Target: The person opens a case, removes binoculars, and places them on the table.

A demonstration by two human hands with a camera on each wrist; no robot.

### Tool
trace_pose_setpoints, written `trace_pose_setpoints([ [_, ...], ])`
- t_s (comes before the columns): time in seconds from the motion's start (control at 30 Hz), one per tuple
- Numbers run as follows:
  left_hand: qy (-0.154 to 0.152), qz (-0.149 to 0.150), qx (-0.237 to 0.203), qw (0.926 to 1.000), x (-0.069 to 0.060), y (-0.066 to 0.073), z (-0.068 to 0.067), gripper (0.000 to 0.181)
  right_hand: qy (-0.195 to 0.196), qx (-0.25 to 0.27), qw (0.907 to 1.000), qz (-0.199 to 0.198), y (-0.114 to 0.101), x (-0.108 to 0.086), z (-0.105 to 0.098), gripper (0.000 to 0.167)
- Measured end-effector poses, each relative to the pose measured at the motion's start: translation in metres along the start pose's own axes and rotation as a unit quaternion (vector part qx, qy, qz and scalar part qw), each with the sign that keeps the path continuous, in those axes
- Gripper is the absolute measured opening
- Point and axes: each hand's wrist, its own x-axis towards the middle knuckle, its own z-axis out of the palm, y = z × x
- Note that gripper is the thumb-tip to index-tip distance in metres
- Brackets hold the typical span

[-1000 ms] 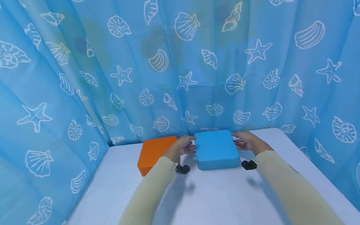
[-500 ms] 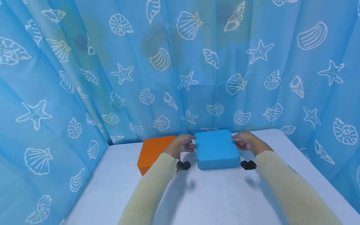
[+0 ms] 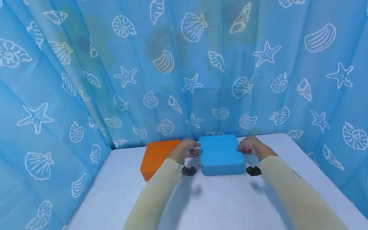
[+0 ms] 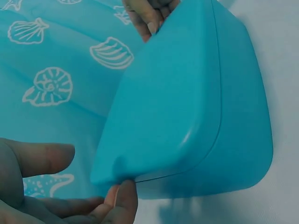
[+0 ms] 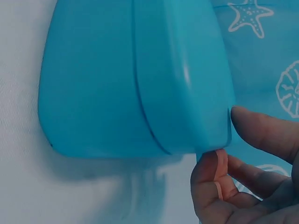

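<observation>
A blue closed box (image 3: 221,151) with rounded corners lies on the white table between both hands. My left hand (image 3: 189,149) is at its left side; in the left wrist view, fingertips of this hand (image 4: 70,205) touch the box's side (image 4: 163,93) by the lid seam, while the thumb stands apart from it. At the right side is my right hand (image 3: 253,147). The right wrist view has this hand (image 5: 254,175) pinching the lid edge of the box (image 5: 103,84), thumb on the top face and curled fingers against the side.
An orange box (image 3: 156,156) lies left of the blue one, partly behind the left forearm. A blue curtain (image 3: 172,80) with white shell prints hangs behind and beside the white table (image 3: 115,198).
The right hand's fingers have drawn in closer to the lid edge, its thumb now against the box. The left hand and both boxes have hardly moved; the head view has shifted slightly.
</observation>
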Motion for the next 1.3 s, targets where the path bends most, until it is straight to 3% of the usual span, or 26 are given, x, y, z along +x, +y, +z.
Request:
trace_pose_setpoints([
  [0.2,0.037,0.014,0.022,0.9989,-0.001,-0.005,0.005,0.033,0.002,-0.013,0.9999,0.003,0.005,0.003,0.002,0.047],
  [0.33,0.056,0.022,0.025,0.9979,0.0,-0.008,0.009,0.046,-0.003,-0.011,0.9998,0.016,0.006,0.003,0.0,0.051],
  [0.57,0.058,0.017,0.038,0.9975,0.002,-0.009,0.011,0.071,-0.007,0.001,0.9999,0.014,0.003,-0.001,0.001,0.052],
  [0.83,0.039,0.043,0.036,0.9977,0.004,-0.019,0.007,0.032,-0.013,0.024,0.9995,-0.014,0.009,-0.006,0.001,0.056],
  [1.03,0.004,0.075,0.034,0.9966,0.005,-0.024,0.004,0.033,-0.019,0.022,0.9992,-0.027,0.006,-0.007,-0.004,0.052],
  [1.3,-0.012,0.063,0.019,0.9977,-0.006,-0.034,0.0,0.026,-0.034,0.026,0.9986,-0.032,0.007,-0.015,-0.006,0.051],
])
